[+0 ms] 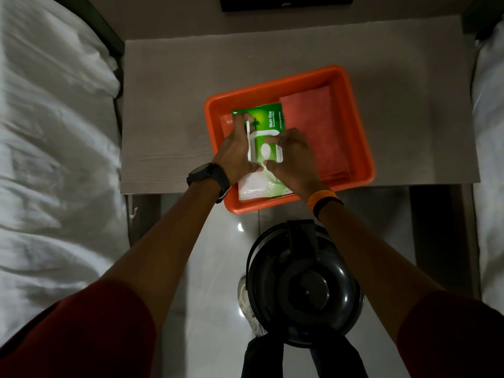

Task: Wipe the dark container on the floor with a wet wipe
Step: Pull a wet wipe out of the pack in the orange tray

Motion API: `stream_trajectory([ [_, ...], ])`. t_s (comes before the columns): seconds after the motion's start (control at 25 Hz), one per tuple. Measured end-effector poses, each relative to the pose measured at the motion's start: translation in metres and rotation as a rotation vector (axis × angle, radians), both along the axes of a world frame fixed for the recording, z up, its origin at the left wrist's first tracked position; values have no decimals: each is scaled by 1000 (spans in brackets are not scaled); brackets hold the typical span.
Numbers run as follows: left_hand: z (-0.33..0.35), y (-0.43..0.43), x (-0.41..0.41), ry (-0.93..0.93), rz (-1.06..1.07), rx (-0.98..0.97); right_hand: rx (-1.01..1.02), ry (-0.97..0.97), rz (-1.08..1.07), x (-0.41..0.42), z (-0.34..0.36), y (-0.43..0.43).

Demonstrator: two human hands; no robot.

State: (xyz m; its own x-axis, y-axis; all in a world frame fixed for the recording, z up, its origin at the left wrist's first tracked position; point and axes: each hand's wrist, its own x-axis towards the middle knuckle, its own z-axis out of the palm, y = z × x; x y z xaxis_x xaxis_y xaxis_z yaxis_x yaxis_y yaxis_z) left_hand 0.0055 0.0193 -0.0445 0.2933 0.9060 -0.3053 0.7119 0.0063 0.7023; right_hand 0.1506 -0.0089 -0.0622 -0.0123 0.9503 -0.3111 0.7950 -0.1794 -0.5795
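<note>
Dark container (pixel 305 285): on floor, well below both grips, not yet wiped.
Orange tray (pixel 354 126): on worktop.
Wipe pack (pixel 268 120): in tray, flap open.
Left hand (pixel 237 154): grip clamped on flap.
Right hand (pixel 293 159): grip pinching at opening; no wipe drawn yet.
</note>
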Motion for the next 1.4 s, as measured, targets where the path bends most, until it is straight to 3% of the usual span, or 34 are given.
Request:
stream_trajectory([
  [0.2,3,-3,3,-2,-19,-19,24,-13,65,6,-2,2],
  [0.48,4,-5,2,23,-10,8,116,-349,192,-7,3,13],
  [0.76,-1,-6,0,16,8,26,116,-519,373,-6,1,19],
  [1.12,-3,-7,-6,78,-56,49,40,-322,420,3,13,31],
  [1.32,-4,-7,-5,92,-49,52,65,-122,252,3,18,21],
  [1.4,-5,-8,-5,103,-50,68,71,-145,265,1,14,20],
])
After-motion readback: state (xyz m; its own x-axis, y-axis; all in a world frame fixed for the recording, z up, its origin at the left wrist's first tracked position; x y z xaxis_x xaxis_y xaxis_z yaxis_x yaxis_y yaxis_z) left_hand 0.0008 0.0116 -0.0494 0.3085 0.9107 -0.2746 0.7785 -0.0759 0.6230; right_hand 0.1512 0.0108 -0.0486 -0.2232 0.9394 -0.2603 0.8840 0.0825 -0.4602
